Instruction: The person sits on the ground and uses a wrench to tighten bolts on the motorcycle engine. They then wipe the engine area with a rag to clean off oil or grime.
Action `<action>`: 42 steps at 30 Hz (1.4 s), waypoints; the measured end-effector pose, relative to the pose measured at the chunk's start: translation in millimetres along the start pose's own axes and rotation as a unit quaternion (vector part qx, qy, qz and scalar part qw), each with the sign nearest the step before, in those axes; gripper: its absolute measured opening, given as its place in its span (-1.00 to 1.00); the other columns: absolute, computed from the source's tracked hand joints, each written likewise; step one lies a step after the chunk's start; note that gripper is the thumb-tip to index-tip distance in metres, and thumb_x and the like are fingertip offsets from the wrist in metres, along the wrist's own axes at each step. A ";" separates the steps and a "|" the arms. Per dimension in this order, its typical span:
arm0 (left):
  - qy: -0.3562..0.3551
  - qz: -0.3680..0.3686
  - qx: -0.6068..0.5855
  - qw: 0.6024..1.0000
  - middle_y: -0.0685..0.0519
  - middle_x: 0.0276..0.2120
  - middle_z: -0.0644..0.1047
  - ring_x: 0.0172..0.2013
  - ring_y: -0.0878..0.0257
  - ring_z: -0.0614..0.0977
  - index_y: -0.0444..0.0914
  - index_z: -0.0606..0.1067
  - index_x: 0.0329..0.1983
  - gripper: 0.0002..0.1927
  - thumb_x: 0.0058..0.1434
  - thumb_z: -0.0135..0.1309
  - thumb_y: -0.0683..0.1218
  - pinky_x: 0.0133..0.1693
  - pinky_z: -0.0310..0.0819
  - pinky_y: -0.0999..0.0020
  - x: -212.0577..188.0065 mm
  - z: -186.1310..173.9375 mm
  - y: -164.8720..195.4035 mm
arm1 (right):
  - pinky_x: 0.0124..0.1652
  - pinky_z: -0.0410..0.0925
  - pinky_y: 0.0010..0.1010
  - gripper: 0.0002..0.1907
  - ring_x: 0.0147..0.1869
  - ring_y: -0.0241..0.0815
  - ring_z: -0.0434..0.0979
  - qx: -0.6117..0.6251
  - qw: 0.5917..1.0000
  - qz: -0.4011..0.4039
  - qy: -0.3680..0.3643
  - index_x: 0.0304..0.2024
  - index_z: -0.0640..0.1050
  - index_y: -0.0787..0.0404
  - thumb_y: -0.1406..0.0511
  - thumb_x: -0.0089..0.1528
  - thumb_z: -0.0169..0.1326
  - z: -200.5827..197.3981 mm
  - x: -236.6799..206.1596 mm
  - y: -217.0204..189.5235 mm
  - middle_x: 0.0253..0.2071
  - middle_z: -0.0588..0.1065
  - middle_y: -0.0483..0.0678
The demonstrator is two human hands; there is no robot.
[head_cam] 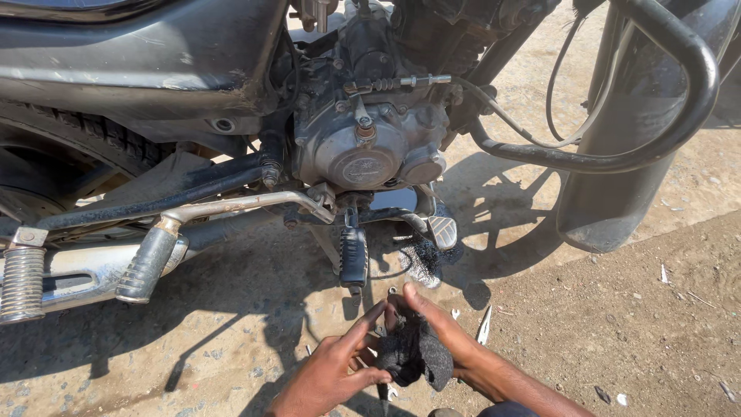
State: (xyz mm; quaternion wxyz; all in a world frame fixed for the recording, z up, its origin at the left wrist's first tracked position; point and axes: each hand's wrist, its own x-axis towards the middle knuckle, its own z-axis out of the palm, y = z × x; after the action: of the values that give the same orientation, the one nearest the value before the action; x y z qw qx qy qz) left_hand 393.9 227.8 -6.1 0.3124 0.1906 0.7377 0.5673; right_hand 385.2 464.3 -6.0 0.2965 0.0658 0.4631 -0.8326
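Sandy ground under a grey motorcycle engine: my left hand and right hand both grip a crumpled black cloth, low below the black ribbed footpeg. Risk: cloth dropping, collecting grit.

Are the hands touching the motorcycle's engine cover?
No: both the left hand and right hand hold a dark rag near the ground, well below the engine cover.

Open dirt ground lies to my right, free for a hand to pass. Straight ahead the footpeg and brake pedal hang low under the engine case. On my left the kick-start lever and exhaust pipe block the way. The crash guard curves across on the upper right.
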 end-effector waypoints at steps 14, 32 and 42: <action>0.273 0.097 -0.237 0.927 -0.18 -0.29 0.69 -0.29 0.17 0.71 -0.44 0.62 0.00 -0.66 0.32 0.11 -0.08 -0.27 0.62 0.29 -44.9 -49.3 6.9 | 0.04 0.56 -0.08 -0.70 0.03 0.01 0.69 -0.274 0.939 -0.186 0.097 -0.05 0.66 0.35 0.49 0.14 0.25 0.9 -21.4 -59.0 -0.05 0.67 0.18; 0.188 0.217 -0.183 0.940 -0.14 0.49 0.16 0.42 0.15 0.27 -0.29 -0.15 0.60 -0.19 0.42 -0.03 -0.13 0.34 0.17 0.24 9.8 -1.6 64.5 | 0.27 0.37 -0.09 0.06 0.48 0.18 0.36 -0.489 0.817 -0.295 -0.080 0.59 -0.21 0.16 -0.16 0.32 -0.01 91.8 -21.2 -67.7 0.58 0.04 0.36; 0.168 0.213 -0.204 0.941 -0.08 0.08 0.67 0.14 0.14 0.68 -0.34 0.53 0.20 -0.62 0.37 0.08 -0.08 0.22 0.51 0.21 -5.1 -16.7 106.5 | 0.22 0.27 -0.14 0.19 0.37 -0.05 0.31 -0.408 0.831 -0.366 -0.095 0.51 -0.02 0.31 0.05 0.08 0.39 65.3 -24.0 -68.1 0.37 0.27 0.22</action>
State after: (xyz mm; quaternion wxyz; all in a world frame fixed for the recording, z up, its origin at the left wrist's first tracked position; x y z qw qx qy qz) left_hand 378.5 242.8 99.6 0.0880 0.1774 0.5903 0.7825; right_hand 377.8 448.7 89.7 0.0127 -0.3150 0.7201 -0.6181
